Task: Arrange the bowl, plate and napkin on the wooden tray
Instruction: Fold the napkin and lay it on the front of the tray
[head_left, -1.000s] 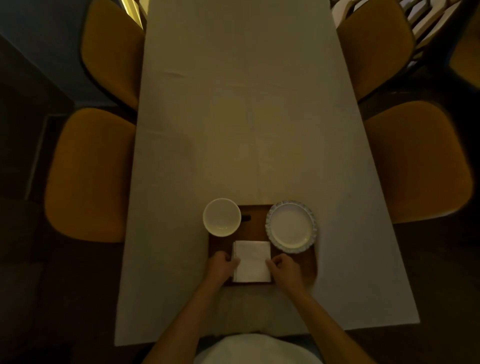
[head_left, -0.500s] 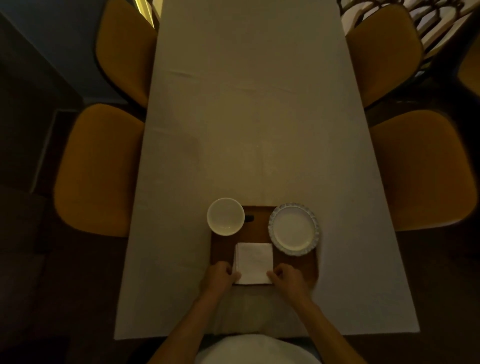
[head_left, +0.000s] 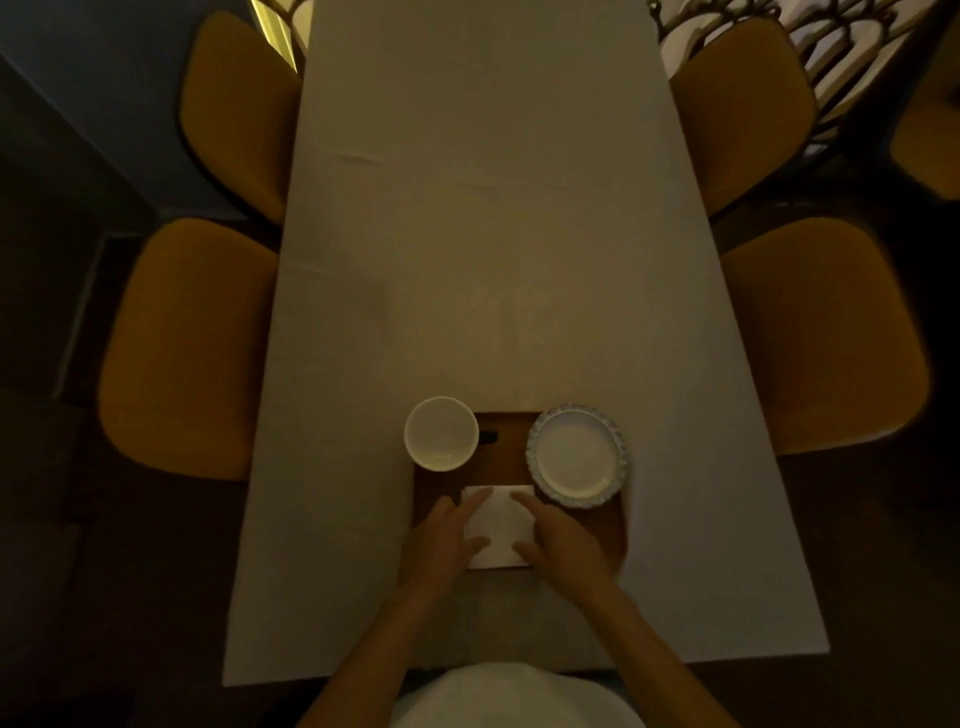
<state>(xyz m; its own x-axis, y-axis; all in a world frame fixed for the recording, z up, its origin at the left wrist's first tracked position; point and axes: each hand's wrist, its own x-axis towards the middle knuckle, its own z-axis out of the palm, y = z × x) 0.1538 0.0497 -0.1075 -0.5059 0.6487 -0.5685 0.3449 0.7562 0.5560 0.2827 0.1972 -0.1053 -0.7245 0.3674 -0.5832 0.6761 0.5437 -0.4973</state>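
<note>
A dark wooden tray (head_left: 506, 460) lies near the table's front edge. A white bowl (head_left: 441, 433) stands on its far left corner, overhanging the edge. A white plate with a patterned rim (head_left: 574, 455) rests on the tray's far right. A folded white napkin (head_left: 500, 525) lies on the near middle of the tray. My left hand (head_left: 445, 536) lies flat on the napkin's left side, fingers spread. My right hand (head_left: 563, 540) lies flat on its right side, fingers spread. Neither hand grips anything.
The long table (head_left: 488, 260) wears a pale cloth. Mustard chairs stand on both sides: two on the left (head_left: 187, 348), two on the right (head_left: 821, 332). An ornate metal chair back (head_left: 831, 41) shows at the far right.
Both hands have slid forward from the napkin's near corners onto its top and spread out flat. The bowl, plate and tray have stayed put.
</note>
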